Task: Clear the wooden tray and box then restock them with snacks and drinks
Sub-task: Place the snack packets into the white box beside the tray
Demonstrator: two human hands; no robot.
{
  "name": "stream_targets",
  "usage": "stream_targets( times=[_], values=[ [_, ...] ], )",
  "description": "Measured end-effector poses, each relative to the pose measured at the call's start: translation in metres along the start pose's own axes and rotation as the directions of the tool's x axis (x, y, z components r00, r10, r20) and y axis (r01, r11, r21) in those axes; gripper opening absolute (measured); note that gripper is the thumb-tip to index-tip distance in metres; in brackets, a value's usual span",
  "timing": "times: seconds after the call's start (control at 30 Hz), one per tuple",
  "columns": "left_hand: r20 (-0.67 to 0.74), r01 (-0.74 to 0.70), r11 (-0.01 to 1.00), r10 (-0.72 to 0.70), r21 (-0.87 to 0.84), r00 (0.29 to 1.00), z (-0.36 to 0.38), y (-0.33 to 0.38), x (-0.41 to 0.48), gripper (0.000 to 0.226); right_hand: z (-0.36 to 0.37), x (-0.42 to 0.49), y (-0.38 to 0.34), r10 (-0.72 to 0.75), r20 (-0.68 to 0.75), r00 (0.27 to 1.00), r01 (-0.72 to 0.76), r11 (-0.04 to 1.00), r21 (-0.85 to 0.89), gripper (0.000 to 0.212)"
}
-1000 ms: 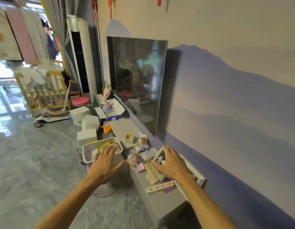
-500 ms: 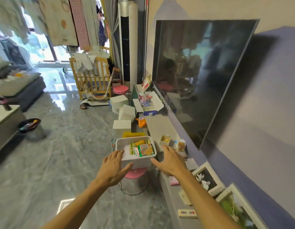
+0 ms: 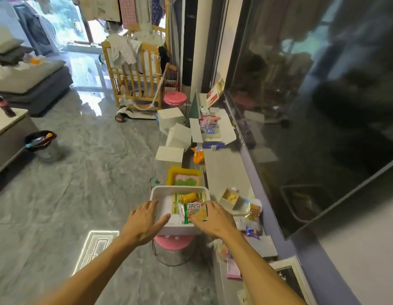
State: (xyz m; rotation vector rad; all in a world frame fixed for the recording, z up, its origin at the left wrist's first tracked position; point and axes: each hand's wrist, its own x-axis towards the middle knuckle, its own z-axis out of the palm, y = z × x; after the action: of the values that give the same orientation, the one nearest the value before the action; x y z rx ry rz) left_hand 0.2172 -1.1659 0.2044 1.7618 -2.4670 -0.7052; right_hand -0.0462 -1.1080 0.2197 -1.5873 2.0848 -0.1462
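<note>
A white plastic bin (image 3: 157,195) rests on a pink stool (image 3: 173,242) in front of me. It holds snack packets, the top one green and orange with printed characters (image 3: 194,208). My left hand (image 3: 145,221) lies on the bin's near left rim, fingers spread. My right hand (image 3: 215,219) reaches over the near right rim, its fingertips at the snack packet; a grip is not visible. A small open wooden box (image 3: 229,198) sits on the grey TV cabinet (image 3: 224,168) to the right of the bin.
Wrapped snacks (image 3: 254,211) lie loose on the cabinet near the big TV (image 3: 312,106). White boxes (image 3: 170,154), a yellow tray (image 3: 183,176) and an orange bag (image 3: 197,156) stand beyond the bin. A waste bin (image 3: 42,144) is on the floor at left. Picture frames (image 3: 290,274) lean at lower right.
My view has swung left and down from the wall toward the bin. Both hands have moved forward onto the white bin; the right hand has left the picture frames and cabinet.
</note>
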Motion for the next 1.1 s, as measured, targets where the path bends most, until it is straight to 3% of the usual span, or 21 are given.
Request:
stream_targets(
  times=[0.3,0.43,0.6,0.83,0.97,1.1],
  values=[
    [0.159,0.032,0.999,-0.028,-0.021,0.987,0.043,-0.032,0.161,0.1,0.02,0.148,0.007,0.098,0.122,0.988,-0.093,0.995,-0.045,0.087],
    [0.234,0.024,0.999,-0.028,0.022,0.972,0.074,-0.043,0.222,0.081,0.043,0.212,0.019,0.128,0.183,0.975,-0.114,0.99,-0.083,0.084],
    [0.32,0.043,0.999,-0.052,0.033,0.946,0.131,-0.065,0.286,0.076,0.092,0.297,0.054,0.102,0.277,0.955,-0.061,0.986,-0.152,0.072],
    [0.389,0.167,0.981,-0.192,0.096,0.901,0.261,-0.089,0.35,0.066,0.194,0.418,0.11,-0.037,0.348,0.937,0.142,0.949,-0.28,0.042],
    [0.397,0.223,0.974,-0.213,0.02,0.893,0.314,-0.097,0.372,0.078,0.241,0.447,0.127,-0.096,0.368,0.925,0.214,0.931,-0.295,0.072],
    [0.449,0.327,0.927,-0.217,-0.183,0.867,0.346,-0.088,0.383,0.08,0.273,0.462,0.143,-0.12,0.323,0.939,0.219,0.932,-0.29,0.082]
  ],
)
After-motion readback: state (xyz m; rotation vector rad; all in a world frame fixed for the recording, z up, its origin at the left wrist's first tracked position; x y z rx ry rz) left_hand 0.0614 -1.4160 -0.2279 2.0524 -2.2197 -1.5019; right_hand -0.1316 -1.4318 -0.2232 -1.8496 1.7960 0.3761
